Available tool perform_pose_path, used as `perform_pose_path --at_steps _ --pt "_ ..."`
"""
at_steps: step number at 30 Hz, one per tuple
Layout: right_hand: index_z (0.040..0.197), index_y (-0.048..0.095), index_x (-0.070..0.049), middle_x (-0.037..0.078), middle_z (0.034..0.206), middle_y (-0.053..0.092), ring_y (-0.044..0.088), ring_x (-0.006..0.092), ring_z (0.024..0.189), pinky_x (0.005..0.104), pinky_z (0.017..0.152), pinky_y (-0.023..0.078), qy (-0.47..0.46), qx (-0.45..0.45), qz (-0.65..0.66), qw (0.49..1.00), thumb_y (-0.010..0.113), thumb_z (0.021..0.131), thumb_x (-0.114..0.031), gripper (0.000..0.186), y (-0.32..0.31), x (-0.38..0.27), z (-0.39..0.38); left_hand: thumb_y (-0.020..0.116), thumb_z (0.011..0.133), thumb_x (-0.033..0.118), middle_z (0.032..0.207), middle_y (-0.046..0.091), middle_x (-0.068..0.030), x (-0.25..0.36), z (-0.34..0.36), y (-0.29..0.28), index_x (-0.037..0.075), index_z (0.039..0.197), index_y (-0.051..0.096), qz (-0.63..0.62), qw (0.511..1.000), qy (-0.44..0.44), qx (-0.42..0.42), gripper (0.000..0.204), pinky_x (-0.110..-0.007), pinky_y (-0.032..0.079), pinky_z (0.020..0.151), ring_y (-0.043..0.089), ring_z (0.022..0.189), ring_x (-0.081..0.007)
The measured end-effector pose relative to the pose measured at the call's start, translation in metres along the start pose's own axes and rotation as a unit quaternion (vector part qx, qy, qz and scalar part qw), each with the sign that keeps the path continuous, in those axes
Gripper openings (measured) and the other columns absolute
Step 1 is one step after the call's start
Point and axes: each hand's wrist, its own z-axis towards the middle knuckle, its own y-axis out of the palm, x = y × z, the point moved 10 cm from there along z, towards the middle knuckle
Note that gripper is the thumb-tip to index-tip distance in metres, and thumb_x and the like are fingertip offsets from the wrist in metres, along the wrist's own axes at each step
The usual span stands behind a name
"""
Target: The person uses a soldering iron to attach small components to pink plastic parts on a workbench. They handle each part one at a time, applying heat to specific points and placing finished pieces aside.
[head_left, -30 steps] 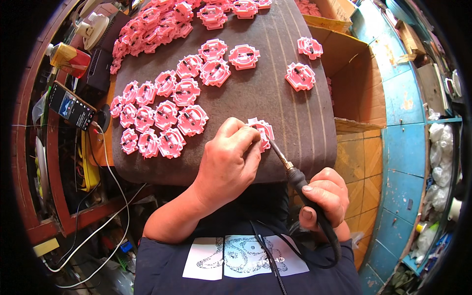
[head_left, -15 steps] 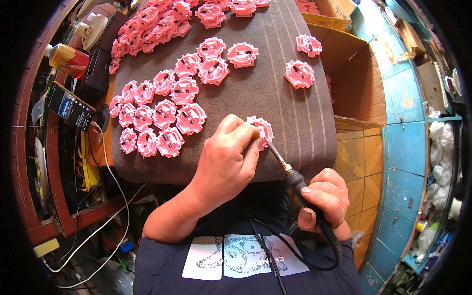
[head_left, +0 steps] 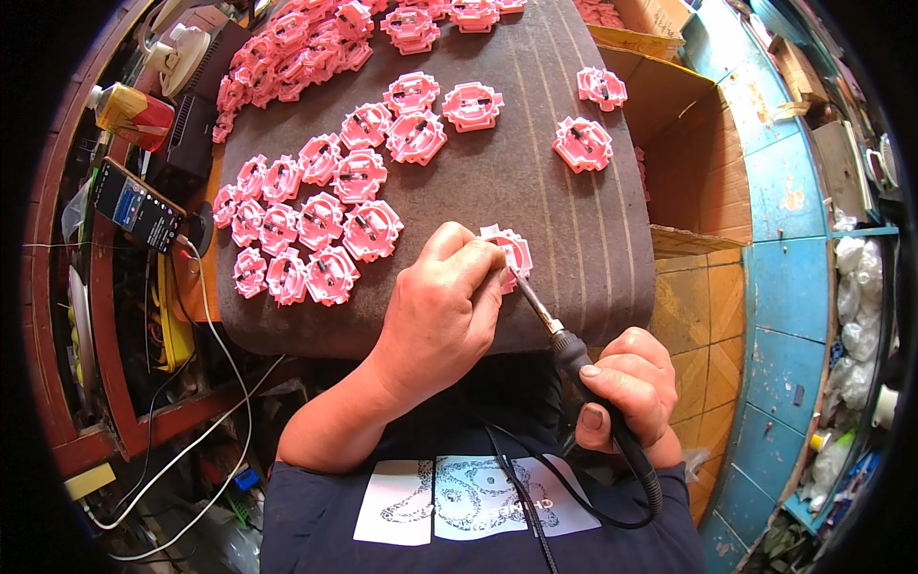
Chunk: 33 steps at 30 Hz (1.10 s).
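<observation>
My right hand [head_left: 631, 394] is wrapped round the black grip of a soldering iron [head_left: 570, 350], its cord curving down over my lap. The iron's metal tip touches or nearly touches a pink plastic part [head_left: 513, 251] near the table's front edge. My left hand [head_left: 443, 304] is closed in a pinch at the left side of that part, covering some of it. What the fingertips hold is hidden. Left of my hands, several similar pink parts [head_left: 371, 231] with dark pieces in their middles lie in loose rows. Two more, including a pink part [head_left: 582, 144], lie farther off to the right.
A heap of pink parts [head_left: 296, 53] covers the table's far left. Beyond the right edge stands an open cardboard box [head_left: 703, 158]. On the left are a phone [head_left: 139, 206], a red and yellow bottle [head_left: 134, 117] and a white cable [head_left: 251, 411]. Blue cabinets [head_left: 786, 277] line the right.
The soldering iron and my right hand have shifted very slightly to the left. My left hand and the pink part have stayed almost still.
</observation>
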Motion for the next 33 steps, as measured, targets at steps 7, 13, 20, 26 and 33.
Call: perform_pose_path --at_steps 7,13,20,26,33 --pt "0.107 0.067 0.002 0.008 0.072 0.063 0.056 0.0239 0.055 0.0371 0.053 0.044 0.027 -0.002 -0.001 1.0 0.073 0.091 -0.014 0.023 -0.002 0.0 0.011 0.069 0.092 -0.007 0.092 0.06 -0.0133 0.001 0.0 -0.001 -0.003 0.099 0.069 0.009 1.0 0.006 -0.001 0.008 -0.035 0.051 0.07 0.063 0.078 -0.0264" --pt "0.101 0.067 0.002 0.007 0.067 0.062 0.055 0.0235 0.051 0.0361 0.051 0.043 0.023 -0.027 -0.015 0.999 0.073 0.086 -0.009 0.02 -0.002 -0.003 0.033 0.069 0.091 -0.007 0.091 0.06 -0.0142 0.002 0.001 -0.001 -0.003 0.098 0.069 0.004 1.0 0.006 0.0 0.008 -0.037 0.052 0.072 0.064 0.08 -0.0287" --pt "0.101 0.067 0.002 0.007 0.068 0.062 0.056 0.0235 0.051 0.0363 0.05 0.043 0.032 -0.038 -0.011 0.999 0.074 0.084 -0.007 0.021 -0.001 -0.005 0.043 0.07 0.091 -0.006 0.091 0.06 -0.0146 0.001 0.0 -0.001 -0.003 0.098 0.068 0.008 1.0 -0.002 0.0 0.008 -0.038 0.052 0.072 0.064 0.079 -0.0296" --pt "0.101 0.068 0.003 0.009 0.069 0.062 0.056 0.0239 0.051 0.036 0.051 0.044 0.029 -0.038 -0.019 0.999 0.075 0.083 -0.007 0.021 -0.002 -0.007 0.046 0.07 0.09 -0.006 0.091 0.06 -0.0148 0.004 0.001 -0.001 -0.003 0.098 0.069 0.015 1.0 0.004 -0.004 0.008 -0.038 0.052 0.071 0.063 0.078 -0.0298" --pt "0.1 0.069 0.004 0.009 0.068 0.061 0.057 0.0251 0.052 0.037 0.051 0.046 0.043 -0.037 -0.02 0.998 0.076 0.084 -0.009 0.021 -0.004 -0.009 0.047 0.07 0.09 -0.007 0.091 0.059 -0.0146 0.003 0.001 -0.002 -0.003 0.098 0.068 0.015 1.0 0.001 -0.002 0.009 -0.038 0.051 0.071 0.063 0.078 -0.0296"
